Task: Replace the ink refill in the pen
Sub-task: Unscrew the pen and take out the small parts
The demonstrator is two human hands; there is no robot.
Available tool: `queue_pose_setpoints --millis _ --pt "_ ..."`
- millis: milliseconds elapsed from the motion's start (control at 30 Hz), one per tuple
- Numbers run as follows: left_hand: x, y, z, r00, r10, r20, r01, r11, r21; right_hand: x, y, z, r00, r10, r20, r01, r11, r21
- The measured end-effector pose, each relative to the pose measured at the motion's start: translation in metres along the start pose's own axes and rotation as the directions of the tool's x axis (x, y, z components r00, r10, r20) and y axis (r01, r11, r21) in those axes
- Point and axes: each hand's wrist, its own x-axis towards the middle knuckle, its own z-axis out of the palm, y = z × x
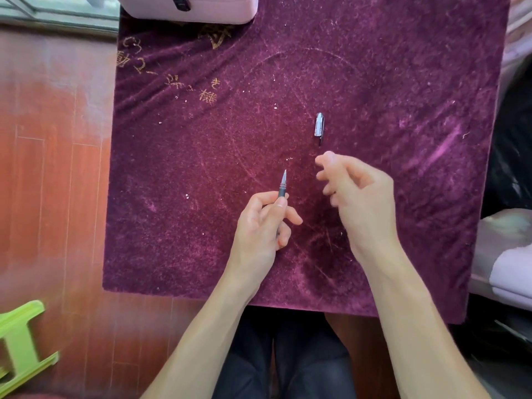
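My left hand grips a dark grey pen by its barrel, with the metal tip pointing away from me and most of the barrel hidden in my fingers. The pen's clear cap, with a dark clip, lies alone on the purple cloth, farther from me and to the right of the pen tip. My right hand hovers just below the cap, blurred, fingers loosely curled and apart with nothing in them. No separate refill is visible.
A pink case sits at the cloth's far edge. Wooden floor lies to the left, with a green plastic stool at the lower left. Pale bedding is on the right. My legs are below the table edge.
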Motion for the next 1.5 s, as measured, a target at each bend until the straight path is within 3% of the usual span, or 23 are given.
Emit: queue_pose_setpoints --millis 133,333,633,900,1000,1200,1500 --pt "-0.007 -0.003 0.003 1.0 -0.003 0.022 0.003 1.0 0.003 -0.035 0.019 0.003 0.982 0.073 0.173 -0.084 0.995 0.06" --pt "-0.012 -0.016 0.005 0.998 0.019 0.057 -0.024 0.996 0.082 -0.035 0.027 0.001 0.977 0.117 0.176 -0.148 0.973 0.177" --pt "-0.02 -0.022 0.008 0.993 0.082 0.083 -0.092 0.987 0.134 -0.032 0.029 -0.002 0.974 0.138 0.179 -0.159 0.981 0.111" --pt "-0.024 -0.021 0.008 0.983 0.024 0.184 -0.018 0.999 -0.036 -0.034 0.032 -0.013 0.933 0.18 0.313 -0.251 0.946 0.205" --pt "-0.027 -0.023 0.01 0.987 0.06 0.152 -0.056 0.998 -0.029 -0.036 0.033 -0.017 0.921 0.182 0.344 -0.268 0.937 0.223" --pt "-0.03 -0.023 0.014 0.984 0.091 0.152 -0.098 0.994 0.039 -0.037 0.037 -0.02 0.946 0.178 0.273 -0.237 0.951 0.201" --pt "-0.031 -0.022 0.017 0.986 0.086 0.14 -0.092 0.995 0.038 -0.033 0.041 -0.029 0.926 0.185 0.33 -0.271 0.933 0.237"
